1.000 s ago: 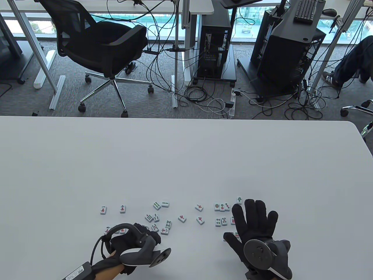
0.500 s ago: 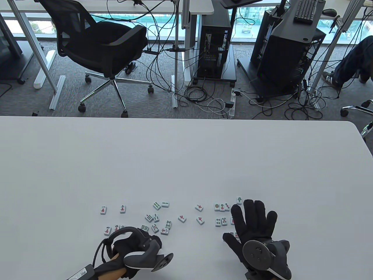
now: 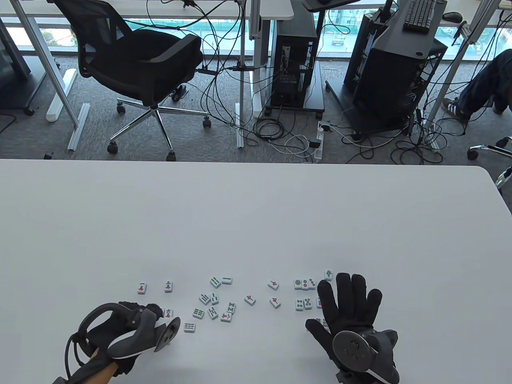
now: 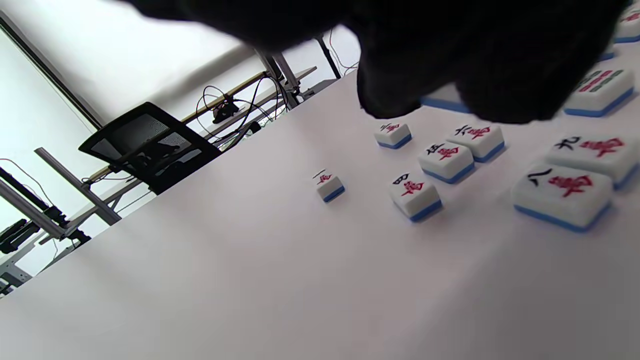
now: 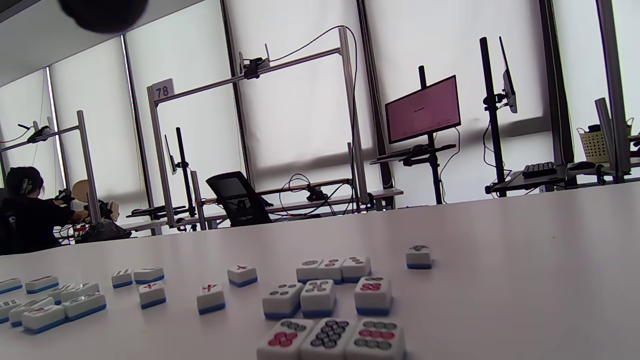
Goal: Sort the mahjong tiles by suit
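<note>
Small white mahjong tiles with blue backs lie along the near edge of the white table [image 3: 256, 224]. Character tiles [image 3: 168, 286] are on the left, bamboo tiles [image 3: 214, 298] in the middle and circle tiles [image 3: 305, 284] on the right. My left hand [image 3: 148, 313] is curled over the character group; its fingertips [image 4: 475, 60] flank one tile [image 4: 440, 97] and seem to pinch it above the character tiles [image 4: 445, 160]. My right hand [image 3: 350, 298] lies flat with spread fingers beside the circle tiles [image 5: 320, 297], covering some of them.
Three red-marked tiles [image 3: 250, 299] lie loose between the bamboo and circle groups. One green-marked tile [image 3: 328, 274] sits just beyond my right fingertips. A black office chair [image 3: 136, 60], cables and computer racks stand on the floor past the table's far edge.
My left hand has moved left from the bamboo tiles to the character tiles, uncovering a bamboo tile near the front edge. The right hand has stayed still.
</note>
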Demonstrator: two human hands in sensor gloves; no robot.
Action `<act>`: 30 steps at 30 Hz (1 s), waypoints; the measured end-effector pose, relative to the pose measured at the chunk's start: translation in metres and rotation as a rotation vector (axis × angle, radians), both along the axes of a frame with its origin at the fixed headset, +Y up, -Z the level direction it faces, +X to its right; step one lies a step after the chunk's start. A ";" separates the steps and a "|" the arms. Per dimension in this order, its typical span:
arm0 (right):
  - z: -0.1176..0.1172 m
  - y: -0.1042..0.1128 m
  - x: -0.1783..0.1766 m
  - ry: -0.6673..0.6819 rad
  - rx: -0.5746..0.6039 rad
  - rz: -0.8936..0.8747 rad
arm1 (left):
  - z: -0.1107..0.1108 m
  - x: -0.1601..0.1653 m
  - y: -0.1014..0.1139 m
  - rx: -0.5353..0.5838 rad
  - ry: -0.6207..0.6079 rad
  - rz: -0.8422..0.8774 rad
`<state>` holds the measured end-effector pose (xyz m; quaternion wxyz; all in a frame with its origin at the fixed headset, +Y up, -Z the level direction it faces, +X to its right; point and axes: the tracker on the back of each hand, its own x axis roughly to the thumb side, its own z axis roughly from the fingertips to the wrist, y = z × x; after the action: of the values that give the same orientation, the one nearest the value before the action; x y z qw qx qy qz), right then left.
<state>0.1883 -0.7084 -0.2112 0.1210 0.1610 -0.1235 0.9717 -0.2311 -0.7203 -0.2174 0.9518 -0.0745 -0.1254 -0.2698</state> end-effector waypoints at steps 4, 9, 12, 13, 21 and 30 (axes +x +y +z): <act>0.000 0.000 0.000 -0.001 -0.005 0.008 | 0.004 -0.009 -0.020 -0.046 0.025 -0.006; 0.000 0.000 -0.001 -0.004 -0.006 0.017 | 0.002 -0.003 -0.035 -0.058 0.003 0.012; -0.001 -0.001 0.000 -0.006 -0.012 0.018 | 0.001 -0.001 -0.042 -0.082 0.016 0.023; -0.001 -0.001 0.000 -0.007 -0.015 0.018 | 0.002 -0.002 -0.042 -0.077 0.026 0.027; -0.003 -0.001 0.001 -0.009 -0.023 0.014 | 0.006 0.002 0.004 0.014 -0.015 -0.005; -0.002 0.001 0.001 -0.018 -0.016 0.012 | -0.040 0.097 -0.004 0.249 -0.146 0.152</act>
<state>0.1897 -0.7078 -0.2129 0.1155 0.1518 -0.1160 0.9748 -0.1345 -0.7243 -0.2572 0.9596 0.0738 -0.1653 -0.2153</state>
